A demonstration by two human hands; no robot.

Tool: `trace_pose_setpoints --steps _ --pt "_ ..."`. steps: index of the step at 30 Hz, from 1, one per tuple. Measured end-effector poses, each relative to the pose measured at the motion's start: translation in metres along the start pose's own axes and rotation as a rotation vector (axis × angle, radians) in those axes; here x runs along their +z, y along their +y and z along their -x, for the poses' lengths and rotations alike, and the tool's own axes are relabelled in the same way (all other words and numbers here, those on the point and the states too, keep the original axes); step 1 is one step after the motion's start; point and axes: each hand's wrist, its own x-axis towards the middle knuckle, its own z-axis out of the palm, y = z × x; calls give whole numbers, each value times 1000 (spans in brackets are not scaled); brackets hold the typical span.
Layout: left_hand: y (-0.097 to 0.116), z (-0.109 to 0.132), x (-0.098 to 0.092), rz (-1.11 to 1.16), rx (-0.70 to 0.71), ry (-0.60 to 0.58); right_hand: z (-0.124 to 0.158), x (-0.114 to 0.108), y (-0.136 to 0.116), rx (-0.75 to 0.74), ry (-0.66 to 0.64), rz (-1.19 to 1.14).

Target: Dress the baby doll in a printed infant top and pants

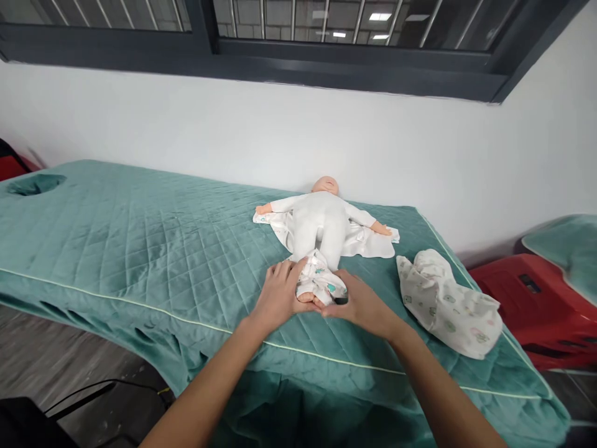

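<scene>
Holding printed cloth [319,275], both hands [276,292] [360,303] half-curled

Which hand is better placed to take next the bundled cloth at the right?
Probably the right hand: it is nearer the bundled cloth; the left hand is across the doll's feet.

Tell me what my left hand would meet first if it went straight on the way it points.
The printed cloth by the feet of the doll; your left hand seems to hold its edge. What follows is unclear in depth.
</scene>
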Motion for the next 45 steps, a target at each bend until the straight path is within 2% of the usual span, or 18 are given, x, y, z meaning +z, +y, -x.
trace_pose_setpoints --steps 3,6,10,15,21,24,27,31,33,35,38,41,45 --pt "8 1 -8 -20 -34 -62 4 2 -7 13 12 209" --pt "16 3 -21 10 -79 -125 7 6 -12 71 13 271" --pt "22 7 -44 154 -132 -223 14 2 -20 109 -29 225" --pt "25 17 -74 454 -115 -322 27 -5 -32 93 -28 147" --pt "27 22 -112 555 -83 -516 39 -16 -49 77 -151 -97" --pt "29 16 -133 597 -60 -579 38 -27 -57 83 -260 -157" --pt "34 3 -155 633 -71 -708 33 -41 -64 57 -351 -240" --pt "40 -24 -186 612 -18 -918 19 -65 -79 18 -389 -335" --pt "43 -44 -204 550 30 -982 11 -83 -93 -22 -391 -330" --pt "48 -65 -224 491 41 -939 3 -103 -112 -64 -367 -314" --pt "64 -93 -255 364 4 -720 -8 -134 -140 -104 -367 -258" --pt "87 -112 -280 305 71 -531 -18 -158 -163 -143 -375 -193" --pt "115 -123 -302 328 295 -330 -27 -177 -189 -229 -134 -175"
